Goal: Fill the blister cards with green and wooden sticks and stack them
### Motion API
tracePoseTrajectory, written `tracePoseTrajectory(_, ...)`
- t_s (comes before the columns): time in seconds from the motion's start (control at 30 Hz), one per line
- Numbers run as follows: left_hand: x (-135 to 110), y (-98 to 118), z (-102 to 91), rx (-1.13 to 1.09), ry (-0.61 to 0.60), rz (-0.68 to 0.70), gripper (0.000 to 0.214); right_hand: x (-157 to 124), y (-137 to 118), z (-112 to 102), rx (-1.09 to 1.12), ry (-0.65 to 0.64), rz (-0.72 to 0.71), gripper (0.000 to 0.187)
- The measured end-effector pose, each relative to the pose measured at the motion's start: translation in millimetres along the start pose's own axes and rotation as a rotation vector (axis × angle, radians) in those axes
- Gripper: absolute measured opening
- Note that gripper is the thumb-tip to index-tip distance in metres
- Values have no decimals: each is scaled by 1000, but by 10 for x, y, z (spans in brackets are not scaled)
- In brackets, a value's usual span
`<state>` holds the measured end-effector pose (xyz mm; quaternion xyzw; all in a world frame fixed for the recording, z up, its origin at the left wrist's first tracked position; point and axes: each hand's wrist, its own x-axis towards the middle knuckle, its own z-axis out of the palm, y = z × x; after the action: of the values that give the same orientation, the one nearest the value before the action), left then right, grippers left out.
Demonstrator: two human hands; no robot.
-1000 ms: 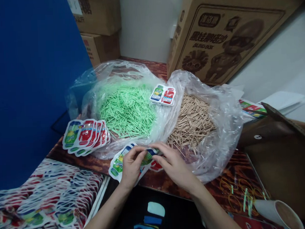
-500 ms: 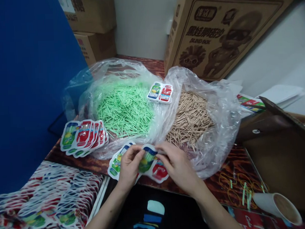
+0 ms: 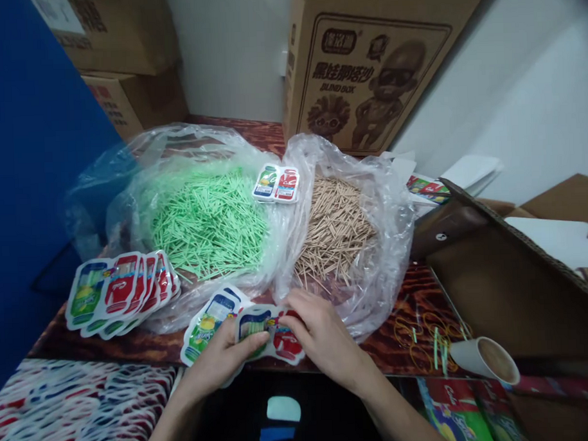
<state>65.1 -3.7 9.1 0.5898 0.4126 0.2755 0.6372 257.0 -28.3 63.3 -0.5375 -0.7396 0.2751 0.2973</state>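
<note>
In the head view my left hand (image 3: 224, 355) grips the left side of a twin bottle-shaped packet (image 3: 262, 334), its thumb across the front. One half of the packet is green with a blue top and shows pale green sticks inside; the other half is red. My right hand (image 3: 324, 338) is closed with its fingertips at the upper part of the red half, pinching it there. Under the left hand lie a few similar packets (image 3: 205, 323). Just beyond my hands are a heap of green sticks (image 3: 212, 223) and a heap of brown sticks (image 3: 335, 229), each in a clear plastic bag.
A fanned stack of packets (image 3: 104, 294) lies left, above many stacked packets (image 3: 79, 408). A small packet pile (image 3: 276, 184) rests between the bags. Rubber bands (image 3: 414, 345), a tipped paper cup (image 3: 486, 358) and an open carton (image 3: 508, 290) are right; a printed carton (image 3: 361, 76) stands behind.
The view has shifted right. My right hand has moved from the green half's top edge to the red half, and my left thumb now lies flat across the packet.
</note>
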Motion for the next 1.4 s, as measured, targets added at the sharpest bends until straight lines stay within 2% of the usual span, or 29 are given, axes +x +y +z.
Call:
tracePoseTrajectory(0.1,22,10,75,78,39,72,19,-27,99,-3,-74,-18,18,23)
tracePoseTrajectory(0.23,44,35,222,46,78,96,19,-23,196,68,-87,111,20,36)
tracePoseTrajectory(0.37,92,12,373,-17,138,57,22,-13,230,154,-87,228,-23,40)
tracePoseTrajectory(0.5,155,9,433,-17,163,73,16,-36,219,186,-35,270,-22,41)
tracePoseTrajectory(0.57,169,29,440,14,164,92,18,-47,238,159,41,245,24,41)
tracePoseTrajectory(0.63,166,47,440,43,177,91,22,-41,323,94,192,158,83,41)
tracePoseTrajectory(0.7,149,48,433,57,204,67,26,-4,496,-3,339,101,172,40)
tracePoseTrajectory(0.73,138,40,426,56,219,50,27,28,611,-55,371,118,226,40)
tracePoseTrajectory(0.8,115,9,410,45,244,18,28,117,864,-140,157,278,335,31)
tracePoseTrajectory(0.87,96,-32,399,24,254,-5,29,225,1080,-169,-179,349,406,25)
tracePoseTrajectory(0.93,86,-71,401,2,239,-19,27,333,1205,-129,-481,331,464,28)
tracePoseTrajectory(1.0,84,-95,413,-15,207,-27,25,422,1233,-45,-680,267,486,36)
tracePoseTrajectory(1.07,87,-97,424,-22,185,-31,24,480,1203,33,-777,199,480,37)
tracePoseTrajectory(1.17,90,-66,419,-25,199,-29,22,510,1159,70,-836,120,458,21)
tracePoseTrajectory(1.27,85,-33,390,-39,233,-39,24,493,1189,12,-866,80,419,22)
tracePoseTrajectory(1.4,75,-31,359,-62,246,-74,28,464,1287,-159,-821,120,421,22)
